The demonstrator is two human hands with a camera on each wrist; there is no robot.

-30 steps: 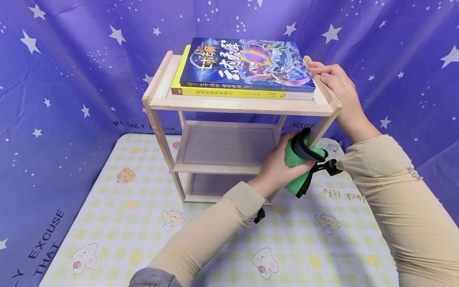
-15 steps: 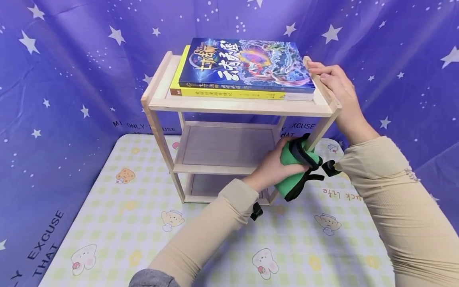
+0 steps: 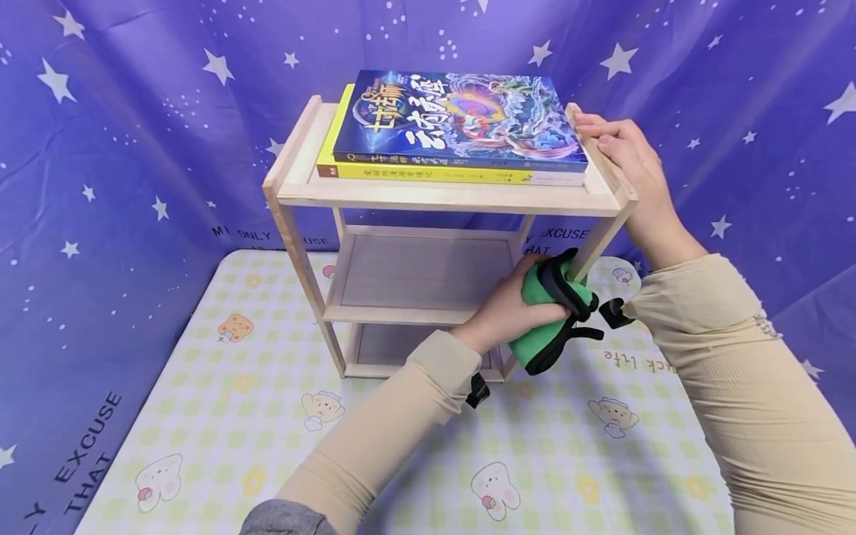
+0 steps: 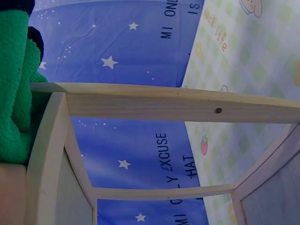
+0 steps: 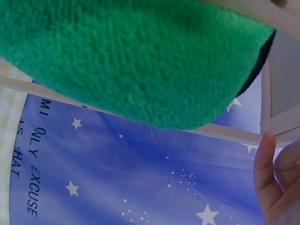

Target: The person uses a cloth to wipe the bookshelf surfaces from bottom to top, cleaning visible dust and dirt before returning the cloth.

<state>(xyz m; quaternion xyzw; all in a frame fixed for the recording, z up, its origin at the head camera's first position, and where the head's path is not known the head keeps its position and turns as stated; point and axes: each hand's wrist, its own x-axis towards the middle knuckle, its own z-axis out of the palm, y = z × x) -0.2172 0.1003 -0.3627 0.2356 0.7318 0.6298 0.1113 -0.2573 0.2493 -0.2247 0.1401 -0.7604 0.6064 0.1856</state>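
Observation:
A small wooden shelf rack (image 3: pixel 428 195) with three tiers stands on the table. My left hand (image 3: pixel 511 306) grips a green cloth with black edging (image 3: pixel 538 343), which is folded against the rack's front right post, below the top tier. The cloth (image 4: pixel 14 89) also fills the left edge of the left wrist view, and in the right wrist view the cloth (image 5: pixel 136 61) hangs large across the top. My right hand (image 3: pixel 631 167) holds the raised right end of the top tier, its fingers over the edge. The left fingers behind the cloth are hidden.
Two books lie stacked on the top tier: a blue illustrated book (image 3: pixel 461 119) over a yellow book (image 3: pixel 428 172). The lower tiers (image 3: pixel 414 271) show grey panels. A checked cloth (image 3: pixel 247 416) covers the table, and a purple star curtain (image 3: pixel 167 148) surrounds it.
My left hand and the green cloth have shifted slightly left and down along the right post, mostly in the first half second. The right hand keeps its place on the rack.

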